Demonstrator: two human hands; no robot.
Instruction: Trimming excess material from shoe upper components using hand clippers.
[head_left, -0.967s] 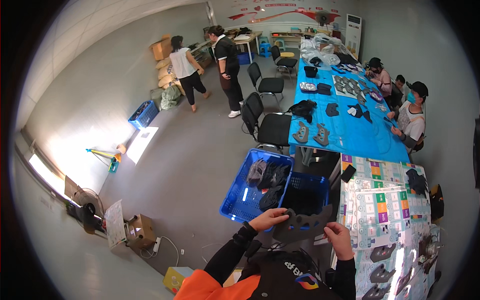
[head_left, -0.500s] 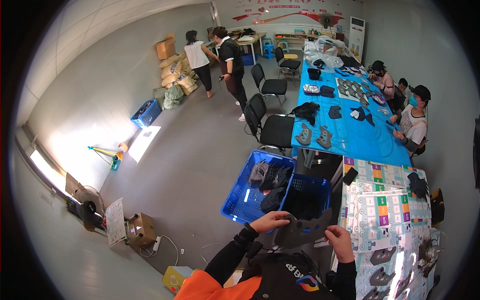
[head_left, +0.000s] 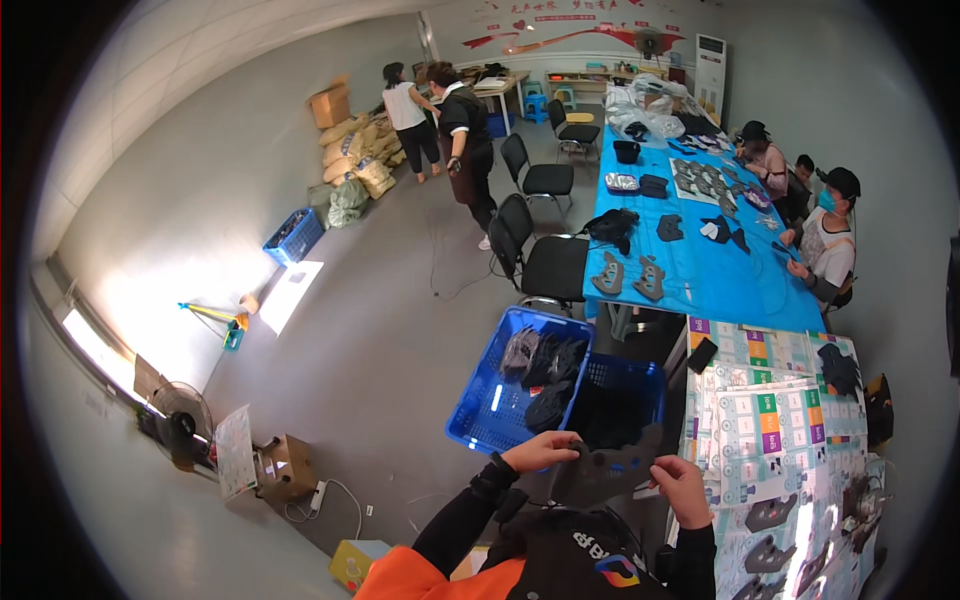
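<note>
In front of my body I hold up a flat dark grey cut-out piece (head_left: 600,480) with several holes and a notched edge. My left hand (head_left: 541,453) pinches its upper left corner. At its right end, the fingertips of my right hand (head_left: 682,489) are closed on the edge. Beyond my left hand stands a blue plastic basket (head_left: 470,425) with bundles of dark pieces (head_left: 550,360) inside. A second blue basket (head_left: 640,372), partly hidden behind the piece, has dark contents. Similar grey cut-outs (head_left: 768,512) lie on the printed sheets (head_left: 740,430) to my right.
A long table under a blue cover (head_left: 700,270) holds more cut-outs, pouches and plastic bags. Co-workers (head_left: 828,245) sit along its right side. Black chairs (head_left: 555,265) line its left. Two people (head_left: 465,150) stand farther back. A phone (head_left: 702,354) rests on the sheets; a fan (head_left: 182,425) stands at left.
The piece stays between both hands, and its position has shifted only slightly. At the back, the two standing people have changed posture a little. The whole view has moved slightly.
</note>
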